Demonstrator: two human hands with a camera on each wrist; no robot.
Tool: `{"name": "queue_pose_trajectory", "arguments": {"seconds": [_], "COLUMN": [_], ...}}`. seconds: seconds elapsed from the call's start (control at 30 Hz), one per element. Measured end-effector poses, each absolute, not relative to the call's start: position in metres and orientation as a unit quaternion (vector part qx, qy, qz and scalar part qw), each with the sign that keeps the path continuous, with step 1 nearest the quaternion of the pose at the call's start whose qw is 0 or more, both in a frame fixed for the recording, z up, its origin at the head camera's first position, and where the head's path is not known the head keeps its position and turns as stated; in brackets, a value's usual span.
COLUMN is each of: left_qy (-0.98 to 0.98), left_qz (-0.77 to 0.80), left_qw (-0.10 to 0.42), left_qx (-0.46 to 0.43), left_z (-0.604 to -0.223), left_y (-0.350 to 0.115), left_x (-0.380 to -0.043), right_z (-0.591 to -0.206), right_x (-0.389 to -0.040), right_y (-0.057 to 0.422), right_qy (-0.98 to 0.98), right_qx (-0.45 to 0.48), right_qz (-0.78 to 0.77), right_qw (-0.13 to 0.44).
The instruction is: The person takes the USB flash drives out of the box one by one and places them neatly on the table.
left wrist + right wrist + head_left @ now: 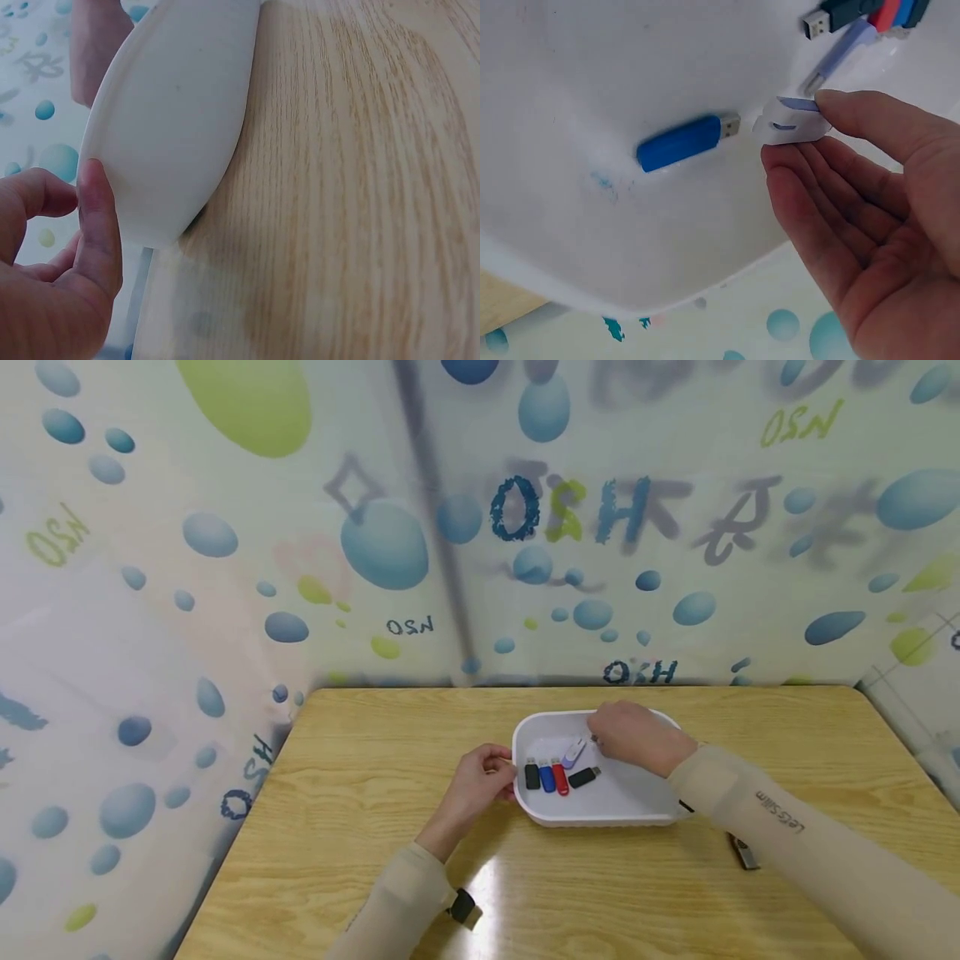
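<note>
A white plastic bin (600, 817) with rounded corners stands on the wooden table. My left hand (480, 781) pinches the rim at its left end, with a finger against the outer wall (169, 112). Inside the bin, my right hand (870, 202) holds a white and lilac USB stick (791, 124) between thumb and fingertips. A blue USB stick (679, 142) lies just beyond those fingertips. Toward the bin's left end lie a black USB stick (532, 776), another blue one (547, 778), a red one (560, 778), a lilac one (573, 752) and another black one (582, 777).
On the table (360, 802), a dark USB stick (743, 852) lies below my right forearm, partly covered by the sleeve (795, 827). A patterned curtain-like backdrop (525, 610) rises behind the table's far edge.
</note>
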State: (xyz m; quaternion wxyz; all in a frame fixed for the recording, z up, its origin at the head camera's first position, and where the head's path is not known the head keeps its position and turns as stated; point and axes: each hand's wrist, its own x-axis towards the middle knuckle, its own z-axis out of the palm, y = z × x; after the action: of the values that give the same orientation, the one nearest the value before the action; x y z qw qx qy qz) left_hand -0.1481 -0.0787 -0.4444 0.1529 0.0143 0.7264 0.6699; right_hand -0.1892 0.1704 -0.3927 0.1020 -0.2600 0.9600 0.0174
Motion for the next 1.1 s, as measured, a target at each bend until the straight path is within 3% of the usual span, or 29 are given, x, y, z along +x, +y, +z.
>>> {"name": "queue_pose_trajectory", "arguments": {"seconds": [0.57,1.1], "left_qy": [0.741,0.746], "left_qz": [0.655,0.648], "left_qw": [0.149,0.152], "left_qx": [0.004,-0.003], "left_z": [-0.446,-0.442], "left_y": [-0.079,-0.077], "left_x": [-0.149,-0.148], "right_z": [-0.356,-0.351], "right_x": [-0.163,-0.126], "right_y": [0.208,0.263], "right_qy": [0.974,0.983], "right_qx": [-0.211,-0.126], "right_qz": [-0.068,-0.131], "right_qw": [0.041,0.008]}}
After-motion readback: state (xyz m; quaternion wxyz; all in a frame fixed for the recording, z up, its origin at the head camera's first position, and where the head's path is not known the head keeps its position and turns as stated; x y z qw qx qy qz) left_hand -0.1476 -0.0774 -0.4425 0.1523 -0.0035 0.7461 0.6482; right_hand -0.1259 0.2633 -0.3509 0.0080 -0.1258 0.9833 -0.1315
